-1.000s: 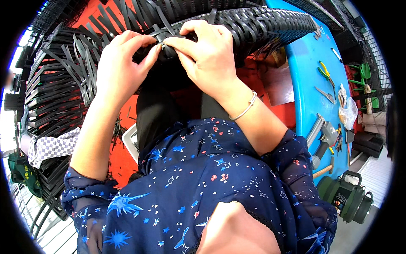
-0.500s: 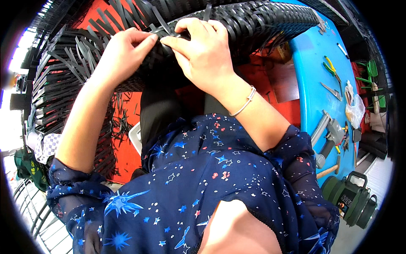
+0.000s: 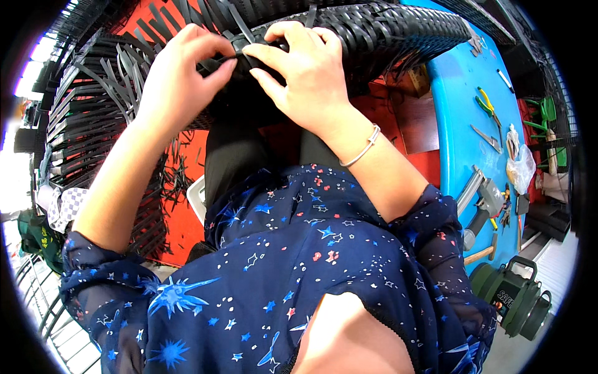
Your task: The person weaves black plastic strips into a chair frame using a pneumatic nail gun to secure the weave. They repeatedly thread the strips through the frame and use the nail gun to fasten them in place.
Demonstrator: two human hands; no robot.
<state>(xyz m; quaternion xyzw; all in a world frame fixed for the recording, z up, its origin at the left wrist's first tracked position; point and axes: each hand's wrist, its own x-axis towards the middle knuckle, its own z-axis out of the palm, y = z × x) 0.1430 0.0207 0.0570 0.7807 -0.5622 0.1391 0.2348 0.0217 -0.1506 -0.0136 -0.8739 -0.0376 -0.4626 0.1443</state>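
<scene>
spreads red across the floor (image 3: pixel 179 238) below, then gives way to bright blue along a tabletop (image 3: pixel 458 103) at the right (bowed at the edge, at least through this lens). turns grey on the ground (image 3: pixel 502 356) at lower right, near a white ribbed surface (image 3: pixel 557 258), and burns out to white glare (image 3: pixel 15 171) at far left.

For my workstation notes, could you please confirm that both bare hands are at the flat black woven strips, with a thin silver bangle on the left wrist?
The side is wrong: the head view shows the thin silver bangle on the right wrist. The bare left hand and right hand are indeed at the flat black woven strips.
</scene>
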